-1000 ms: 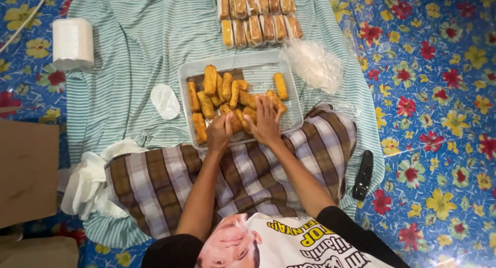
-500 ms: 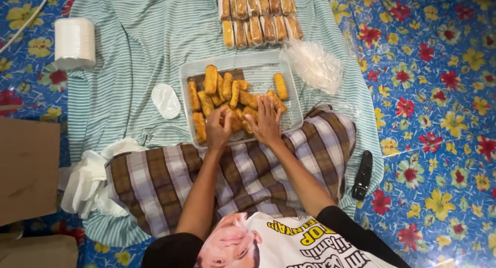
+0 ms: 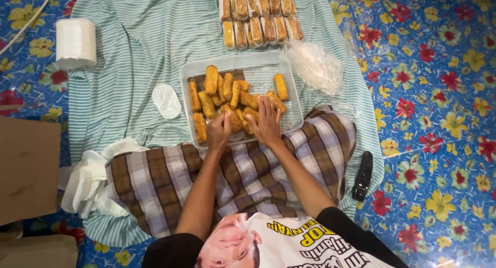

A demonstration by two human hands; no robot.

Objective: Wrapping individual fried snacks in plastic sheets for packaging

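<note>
Left hand [image 3: 219, 131]: I see it curled on a fried roll [image 3: 233, 120].
Right hand [image 3: 268, 124]: fingers spread flat, as a second ago.
Tray [image 3: 292, 103]: under both hands, unmoved.
Wrapped rolls [image 3: 258, 17]: beyond.

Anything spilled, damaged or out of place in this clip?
Nothing spilled or damaged. Both hands, left and right, rest on golden fried sticks in the clear plastic tray. One stick lies apart from the pile, still inside the tray.
</note>
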